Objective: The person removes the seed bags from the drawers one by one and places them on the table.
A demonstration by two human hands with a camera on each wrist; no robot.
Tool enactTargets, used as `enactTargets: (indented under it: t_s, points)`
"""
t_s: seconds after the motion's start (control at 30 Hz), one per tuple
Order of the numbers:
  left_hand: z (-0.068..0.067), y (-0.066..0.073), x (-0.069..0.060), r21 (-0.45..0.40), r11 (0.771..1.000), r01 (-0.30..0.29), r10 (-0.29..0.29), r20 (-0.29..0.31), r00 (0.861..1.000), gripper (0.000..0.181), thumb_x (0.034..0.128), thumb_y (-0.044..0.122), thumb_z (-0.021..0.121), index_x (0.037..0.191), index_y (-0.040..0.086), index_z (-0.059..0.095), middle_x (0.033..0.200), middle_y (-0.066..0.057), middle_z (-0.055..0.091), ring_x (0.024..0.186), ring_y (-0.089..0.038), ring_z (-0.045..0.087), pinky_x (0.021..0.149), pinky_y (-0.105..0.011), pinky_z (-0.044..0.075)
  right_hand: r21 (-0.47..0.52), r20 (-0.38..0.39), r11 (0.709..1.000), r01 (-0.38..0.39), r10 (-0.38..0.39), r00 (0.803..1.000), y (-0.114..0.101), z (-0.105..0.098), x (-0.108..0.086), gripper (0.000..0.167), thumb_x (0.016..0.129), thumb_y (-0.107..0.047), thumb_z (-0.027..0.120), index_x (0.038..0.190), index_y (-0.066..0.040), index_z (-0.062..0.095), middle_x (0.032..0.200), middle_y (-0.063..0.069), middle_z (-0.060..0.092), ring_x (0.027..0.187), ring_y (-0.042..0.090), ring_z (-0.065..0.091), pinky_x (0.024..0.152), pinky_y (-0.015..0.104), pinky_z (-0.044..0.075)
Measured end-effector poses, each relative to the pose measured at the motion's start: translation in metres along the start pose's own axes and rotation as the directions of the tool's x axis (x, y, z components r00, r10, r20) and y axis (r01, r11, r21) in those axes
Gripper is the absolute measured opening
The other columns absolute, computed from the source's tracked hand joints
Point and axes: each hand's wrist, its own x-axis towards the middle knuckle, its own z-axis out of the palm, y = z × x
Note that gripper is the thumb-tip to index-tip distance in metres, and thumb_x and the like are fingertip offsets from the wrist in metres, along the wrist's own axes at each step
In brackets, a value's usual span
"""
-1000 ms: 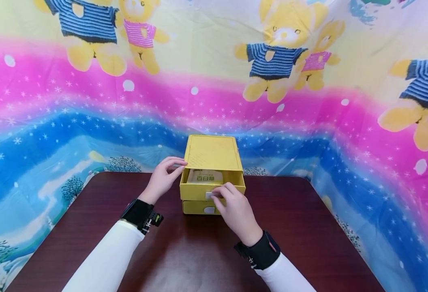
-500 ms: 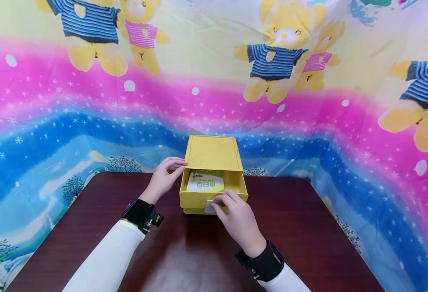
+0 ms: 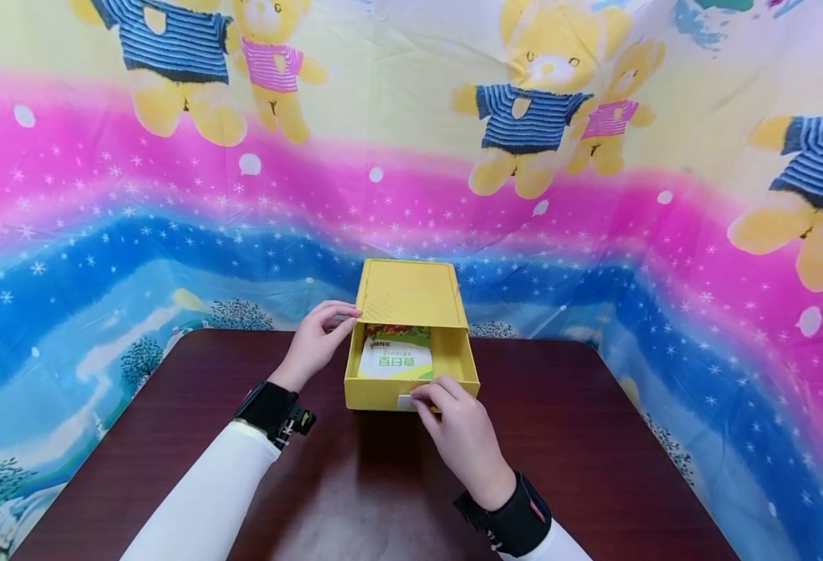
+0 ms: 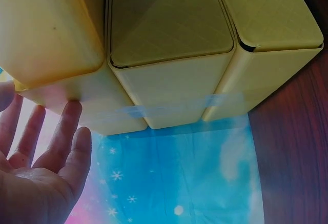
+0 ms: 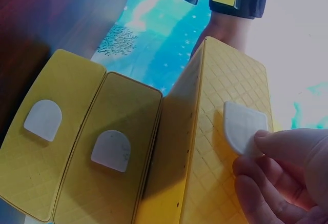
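A yellow drawer cabinet [image 3: 411,292] stands at the back of the table, its top drawer [image 3: 376,394] pulled well out towards me. Inside that drawer, on the left, lies a flat white and green packet [image 3: 393,352] printed with "Zinnias" and some flowers. My right hand [image 3: 466,436] pinches the white handle [image 5: 240,122] on the drawer front between thumb and fingers. Against the cabinet's upper left side rests my left hand [image 3: 313,347]; in the left wrist view its fingers [image 4: 64,137] are nearly straight and touch the yellow casing.
Two lower drawers [image 5: 125,114] are closed, each with a white handle [image 5: 111,151]. The cabinet stands on a dark red-brown table [image 3: 299,483]. Behind the table hangs a cloth [image 3: 383,195] printed with bears and snowflakes.
My right hand has drawn the top drawer out towards me, so more of the packet shows and the drawer below is covered in the head view. My left hand has stayed in place.
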Motion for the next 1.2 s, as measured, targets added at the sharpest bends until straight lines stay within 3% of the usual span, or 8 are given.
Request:
enactTargets:
  t_s: [0.3, 0.67, 0.83, 0.97, 1.1, 1.2]
  points:
    - [0.0, 0.001, 0.0, -0.003, 1.0, 0.006, -0.006, 0.0, 1.0, 0.025, 0.1041, 0.023, 0.06, 0.122, 0.009, 0.072, 0.135, -0.009, 0.059, 0.118, -0.03, 0.062, 0.1, -0.049, 0.052, -0.005, 0.023, 1.0, -0.009, 0.009, 1.0, -0.006, -0.005, -0.005, 0.016, 0.086, -0.015, 0.083, 0.099, -0.018, 0.076, 0.093, -0.008, 0.063, 0.082, 0.003, 0.059, 0.072, 0.016, 0.055]
    - [0.0, 0.002, -0.001, -0.006, 1.0, 0.019, -0.019, 0.005, 1.0, 0.025, 0.1043, 0.022, 0.06, 0.122, 0.008, 0.072, 0.136, -0.009, 0.058, 0.118, -0.029, 0.062, 0.101, -0.048, 0.051, -0.023, 0.021, 0.999, 0.034, -0.034, 0.999, -0.01, -0.011, -0.012, 0.019, 0.082, -0.013, 0.086, 0.097, -0.019, 0.075, 0.091, -0.01, 0.063, 0.081, 0.001, 0.06, 0.074, 0.013, 0.054]
    - [0.001, 0.001, -0.001, -0.025, 1.0, 0.007, -0.007, 0.0, 1.0, 0.026, 0.1046, 0.019, 0.059, 0.124, 0.005, 0.07, 0.137, -0.013, 0.057, 0.12, -0.033, 0.06, 0.102, -0.05, 0.051, -0.031, 0.054, 0.999, 0.034, -0.032, 0.998, -0.011, -0.016, -0.01, 0.018, 0.084, -0.015, 0.085, 0.098, -0.02, 0.075, 0.091, -0.01, 0.062, 0.074, -0.001, 0.055, 0.065, 0.012, 0.05]
    - [0.002, 0.002, -0.002, -0.05, 0.999, 0.006, -0.006, -0.005, 1.0, 0.028, 0.1048, 0.016, 0.059, 0.125, 0.001, 0.069, 0.14, -0.017, 0.055, 0.122, -0.038, 0.059, 0.102, -0.054, 0.049, -0.019, 0.064, 0.998, 0.053, -0.052, 0.997, -0.012, -0.027, -0.002, 0.014, 0.085, -0.016, 0.084, 0.095, -0.02, 0.074, 0.087, -0.011, 0.063, 0.069, -0.002, 0.052, 0.06, 0.012, 0.045]
    - [0.002, 0.001, -0.003, -0.04, 0.999, 0.011, -0.011, -0.009, 1.0, 0.027, 0.1048, 0.018, 0.059, 0.125, 0.003, 0.069, 0.139, -0.015, 0.056, 0.121, -0.036, 0.059, 0.102, -0.052, 0.05, 0.008, 0.046, 0.996, 0.094, -0.095, 0.994, -0.009, -0.047, 0.017, 0.011, 0.086, -0.016, 0.083, 0.091, -0.019, 0.074, 0.085, -0.009, 0.065, 0.072, 0.0, 0.057, 0.063, 0.015, 0.051]
    - [0.003, 0.0, -0.002, -0.026, 1.0, 0.011, -0.011, -0.009, 1.0, 0.026, 0.1044, 0.021, 0.06, 0.123, 0.006, 0.071, 0.137, -0.011, 0.057, 0.12, -0.032, 0.06, 0.102, -0.048, 0.051, 0.009, 0.081, 0.995, 0.103, -0.104, 0.991, -0.006, -0.064, 0.035, 0.01, 0.087, -0.019, 0.083, 0.092, -0.018, 0.075, 0.086, -0.009, 0.066, 0.074, 0.002, 0.058, 0.066, 0.018, 0.054]
